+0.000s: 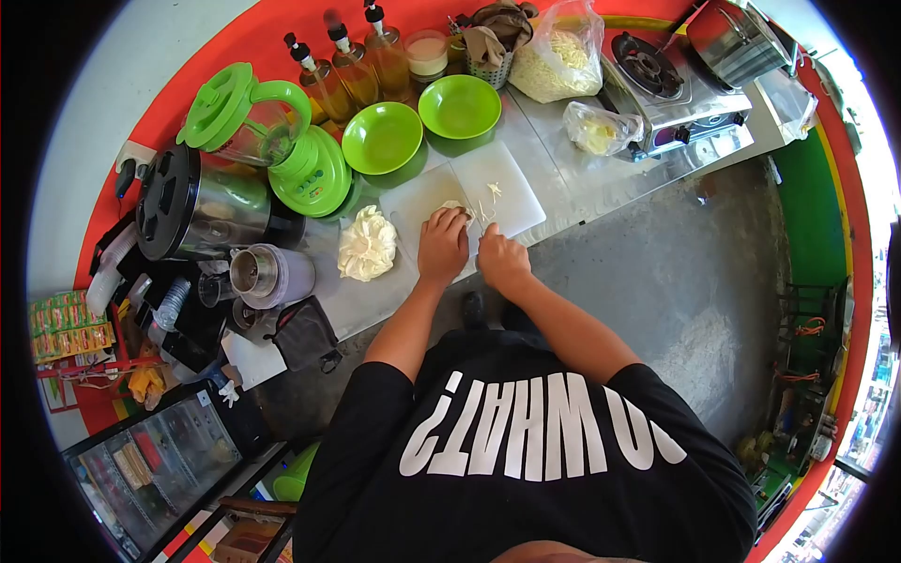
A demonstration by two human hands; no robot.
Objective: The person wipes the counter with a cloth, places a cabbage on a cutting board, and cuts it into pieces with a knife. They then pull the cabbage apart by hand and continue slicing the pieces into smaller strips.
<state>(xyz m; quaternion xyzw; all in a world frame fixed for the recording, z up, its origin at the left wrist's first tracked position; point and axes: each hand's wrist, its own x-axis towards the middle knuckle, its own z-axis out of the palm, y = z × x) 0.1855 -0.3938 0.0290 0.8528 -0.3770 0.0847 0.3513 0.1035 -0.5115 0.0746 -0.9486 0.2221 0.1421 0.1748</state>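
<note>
- The white cutting board (518, 205) lies on a metal table (542, 145), in front of the person.
- The left hand (443, 246) is at the near part of the cutting board. Its fingers are bent over a pale piece (452, 205) and hold it down on the surface. The piece is mostly covered, so I cannot tell what food it is.
- The right hand (505, 261) is at the near edge of the cutting board, just beside the left hand, with a small gap between them. Its fingers are bent inward, but I cannot tell if they are clamped on something.
- On the right half of the cutting board, thin pale strips (494, 192) lie in a loose, small group.
- To the left of the cutting board, very near, there is a crumpled pale bundle (367, 244).
- Behind the cutting board stand two green bowls, one more to the left (383, 138) and one more to the right (460, 106).
- Beyond the right side of the cutting board are a small clear bag (601, 129) with something yellowish, and a larger bag (558, 66) full of pale shreds.
- Farther right of the cutting board is a stove (690, 125).
</note>
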